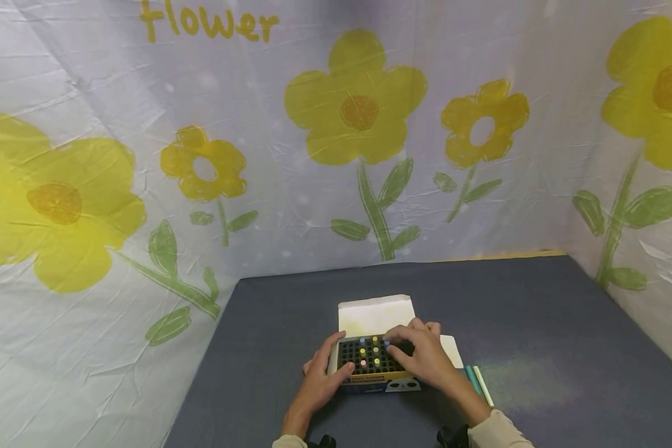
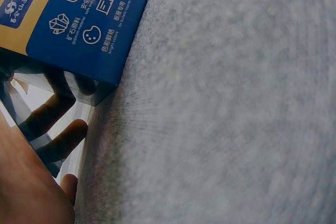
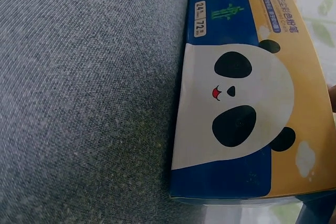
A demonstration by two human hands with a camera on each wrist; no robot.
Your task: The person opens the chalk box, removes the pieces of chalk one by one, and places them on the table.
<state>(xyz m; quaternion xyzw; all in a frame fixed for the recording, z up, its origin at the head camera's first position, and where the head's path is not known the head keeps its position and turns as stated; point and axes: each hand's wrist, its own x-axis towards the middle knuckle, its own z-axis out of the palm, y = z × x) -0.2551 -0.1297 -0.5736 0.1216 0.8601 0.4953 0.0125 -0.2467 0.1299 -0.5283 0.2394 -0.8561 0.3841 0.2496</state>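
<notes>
A blue and yellow chalk box (image 1: 364, 387) with a panda on its front stands with its lid flipped back; its printed side fills part of the left wrist view (image 2: 79, 35) and the right wrist view (image 3: 236, 98). Several coloured chalks, such as a yellow one (image 1: 363, 353) and a pink one (image 1: 363, 364), stand in its black holed tray. My left hand (image 1: 320, 378) grips the box's left end, thumb at the front edge. At the tray's right rear, my right hand (image 1: 428, 356) pinches a blue chalk (image 1: 387, 343) between thumb and finger; its lower end is hidden.
A teal chalk (image 1: 473, 378) and a pale green chalk (image 1: 483, 386) lie on the dark grey table (image 1: 537, 323), right of the box. The white open lid (image 1: 372, 316) extends behind the box, and a white side flap (image 1: 451, 350) sticks out on the right. A flower-printed curtain hangs behind.
</notes>
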